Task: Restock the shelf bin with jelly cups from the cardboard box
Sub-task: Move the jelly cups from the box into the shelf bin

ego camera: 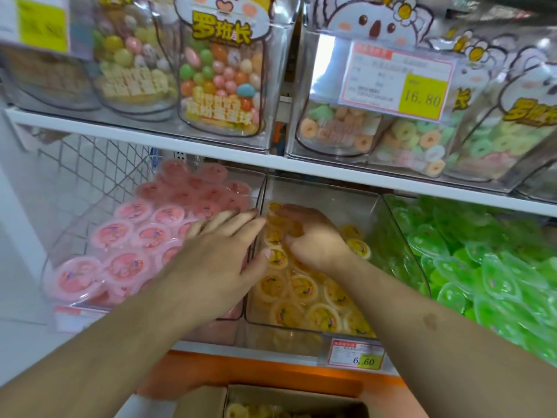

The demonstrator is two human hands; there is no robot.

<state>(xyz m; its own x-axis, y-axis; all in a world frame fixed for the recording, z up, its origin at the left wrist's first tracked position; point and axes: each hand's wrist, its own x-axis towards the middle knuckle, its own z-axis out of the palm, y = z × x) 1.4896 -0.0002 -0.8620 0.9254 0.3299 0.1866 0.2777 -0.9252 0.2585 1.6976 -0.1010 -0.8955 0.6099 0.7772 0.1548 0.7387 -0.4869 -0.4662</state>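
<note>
Two tags readable: 6.60 tag [356, 355], 16.80 tag [401, 80]; right hand [313, 236] grip clutches yellow jelly cups [304, 289]; left hand [217, 251] flat, empty.

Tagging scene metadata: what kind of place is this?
Most likely a shop's candy aisle: a yellow price tag reading 16.80, clear shelf bins of pink jelly cups and green jelly cups, and bagged sweets on the shelf above.

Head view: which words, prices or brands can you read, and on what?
"16.80": yellow patch of the price card on the upper clear bin.
"6.60": price tag below the clear yellow-jelly-cup bin.
"罗班长": clear candy-ball bag, also ring-candy bag.
Smaller print on cards and bags: blurred.
</note>
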